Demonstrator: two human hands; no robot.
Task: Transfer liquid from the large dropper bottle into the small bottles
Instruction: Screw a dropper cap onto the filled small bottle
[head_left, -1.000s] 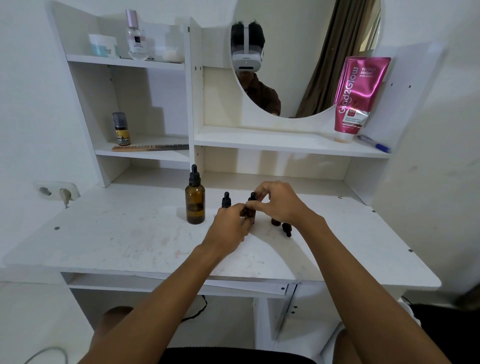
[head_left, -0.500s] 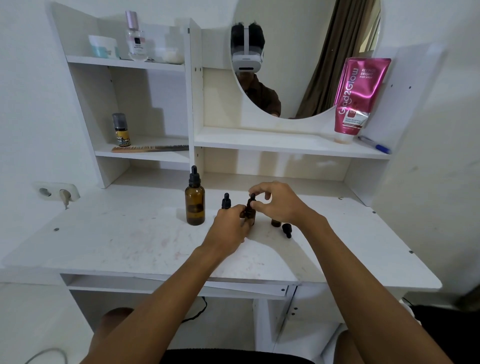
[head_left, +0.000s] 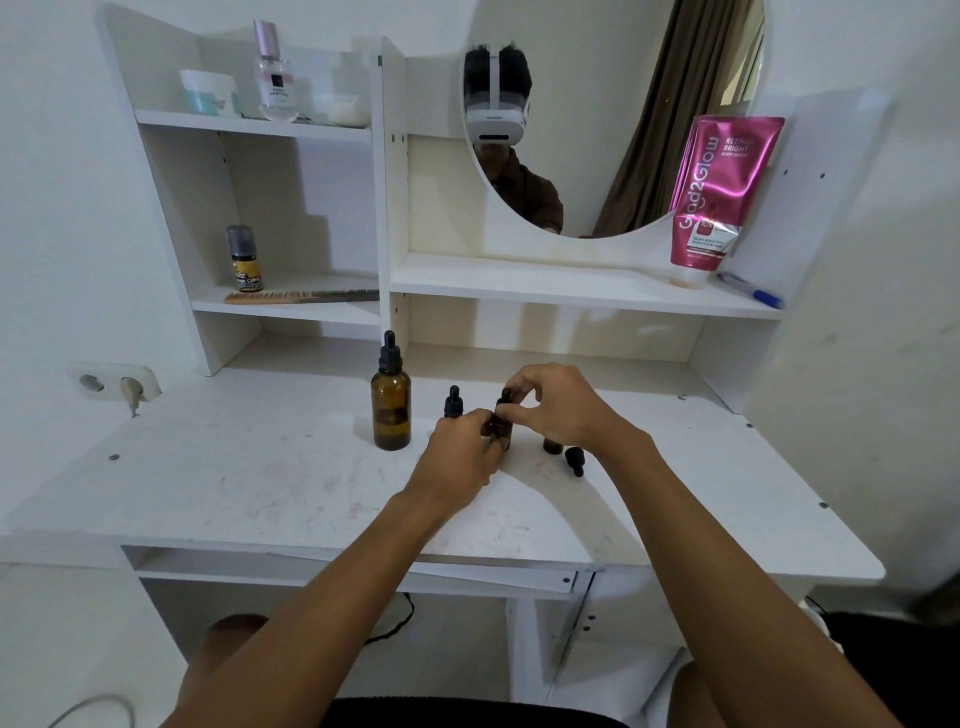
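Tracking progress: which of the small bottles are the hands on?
The middle small bottle: the left hand grips its body, the right hand pinches its dropper cap. The left small bottle and right small bottle stand unheld.

On the white desk (head_left: 260, 467), a small bottle (head_left: 503, 427) is gripped round its body by the left hand (head_left: 464, 451), and its dropper cap (head_left: 505, 396) is pinched by the right hand (head_left: 558, 410). The large dropper bottle (head_left: 390, 413) is seen upright and capped, further left. A second capped bottle (head_left: 453, 402) is seen just behind the left hand; a loose cap (head_left: 574, 460) is laid beside a third bottle (head_left: 551, 445).
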